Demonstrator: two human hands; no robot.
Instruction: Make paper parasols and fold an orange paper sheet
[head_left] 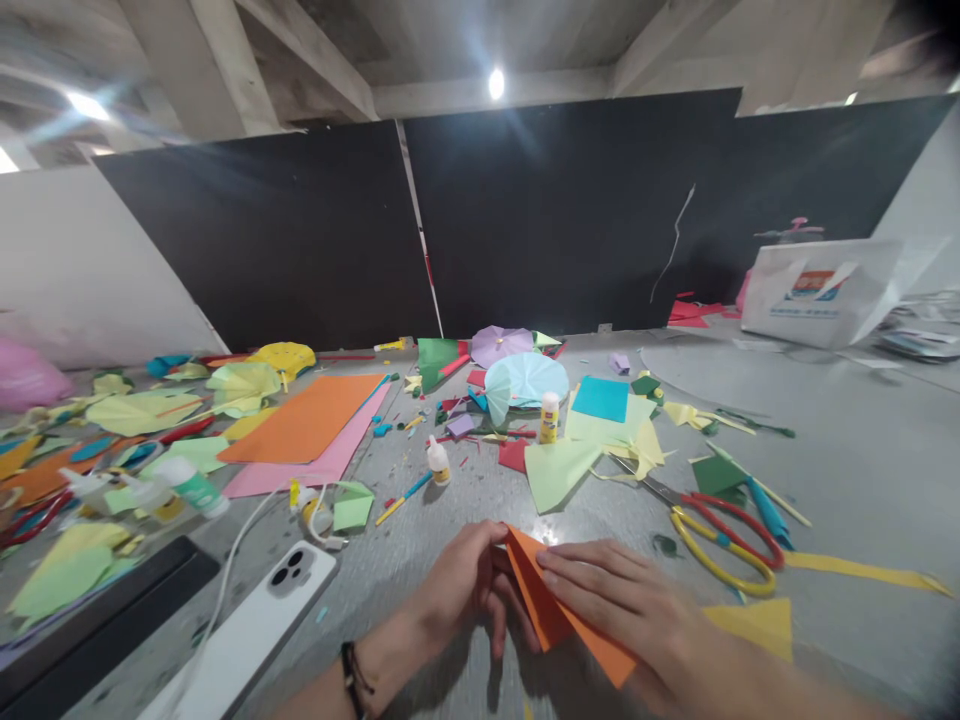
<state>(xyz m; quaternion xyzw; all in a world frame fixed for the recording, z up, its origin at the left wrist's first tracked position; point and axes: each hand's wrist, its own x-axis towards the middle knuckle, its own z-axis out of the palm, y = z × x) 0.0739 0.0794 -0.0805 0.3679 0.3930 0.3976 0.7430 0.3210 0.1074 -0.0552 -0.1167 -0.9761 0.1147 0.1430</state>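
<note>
A folded piece of orange paper (544, 600) is between my two hands, just above the grey table. My left hand (476, 575) pinches its upper left edge between thumb and fingers, the other fingers curling beneath. Across the right flap lies my right hand (622, 595), fingers together and pressing on the paper, its thumb out of sight. The paper's fold opens toward me like a narrow tent. Beyond my hands are a small white glue bottle (438, 463), a glue stick (549, 418) standing upright and a light green paper piece (561, 472).
Scissors with red and yellow handles (724, 545) lie to the right, near a yellow paper strip (862, 572). A white phone (255, 640) with a cable lies left, beside a black box (112, 625). Orange sheets (311, 420) and paper scraps cover the back. A white bag (817, 295) stands far right.
</note>
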